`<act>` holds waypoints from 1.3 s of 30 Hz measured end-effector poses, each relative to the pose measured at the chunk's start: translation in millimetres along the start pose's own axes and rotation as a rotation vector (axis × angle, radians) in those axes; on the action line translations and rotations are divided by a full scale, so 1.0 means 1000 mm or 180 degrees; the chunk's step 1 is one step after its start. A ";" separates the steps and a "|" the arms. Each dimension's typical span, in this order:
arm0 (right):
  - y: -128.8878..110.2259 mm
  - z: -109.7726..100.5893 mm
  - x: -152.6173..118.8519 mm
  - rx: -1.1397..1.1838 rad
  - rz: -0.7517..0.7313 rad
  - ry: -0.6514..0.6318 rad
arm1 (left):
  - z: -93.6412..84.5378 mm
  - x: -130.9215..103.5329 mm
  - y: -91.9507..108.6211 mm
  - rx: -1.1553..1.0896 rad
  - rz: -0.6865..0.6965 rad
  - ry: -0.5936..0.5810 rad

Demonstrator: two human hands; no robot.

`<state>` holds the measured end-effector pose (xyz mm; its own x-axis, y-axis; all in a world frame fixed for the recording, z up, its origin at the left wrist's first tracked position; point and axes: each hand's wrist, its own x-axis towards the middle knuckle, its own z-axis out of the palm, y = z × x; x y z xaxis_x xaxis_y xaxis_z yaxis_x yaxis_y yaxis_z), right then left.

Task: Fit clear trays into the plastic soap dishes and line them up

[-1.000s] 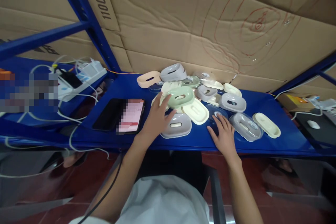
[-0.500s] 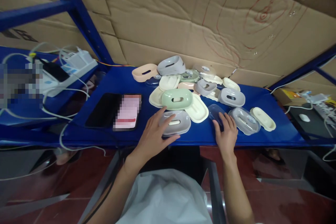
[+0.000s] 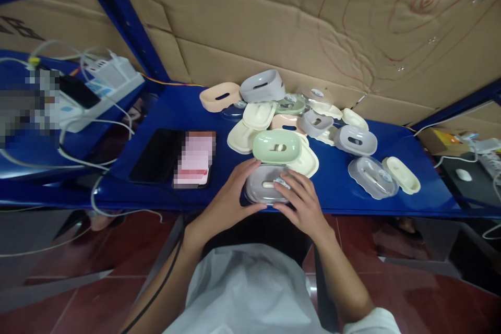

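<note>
A grey oval dish lies near the table's front edge, with a clear lid bearing a white label over it. My left hand curves round the dish's left side, thumb at the front and fingers behind. On the right side, my right hand has its fingers on the clear lid, near the label. Touching close behind is a green oval dish, which rests on cream pieces.
Several grey, peach, cream and clear pieces lie behind. A lidded grey dish and a cream dish are at right. Phones lie at left, beside cables and a power strip. Cardboard stands behind the blue table.
My right hand has moved left with the clear lid, from the table to over the grey dish. My left hand has closed in round the dish's left side. The camera view has shifted slightly.
</note>
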<state>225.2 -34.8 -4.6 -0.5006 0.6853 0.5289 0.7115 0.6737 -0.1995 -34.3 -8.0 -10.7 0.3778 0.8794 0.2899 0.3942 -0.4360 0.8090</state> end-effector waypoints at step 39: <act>0.013 0.001 -0.046 0.1176 0.0730 0.1354 | 0.016 0.000 0.009 0.1036 0.0316 0.0274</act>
<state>256.9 -57.5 -32.4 -0.0597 0.7050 0.7066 0.5216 0.6256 -0.5801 -17.4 -15.1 -11.4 0.3611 0.8365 0.4121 0.6108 -0.5461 0.5734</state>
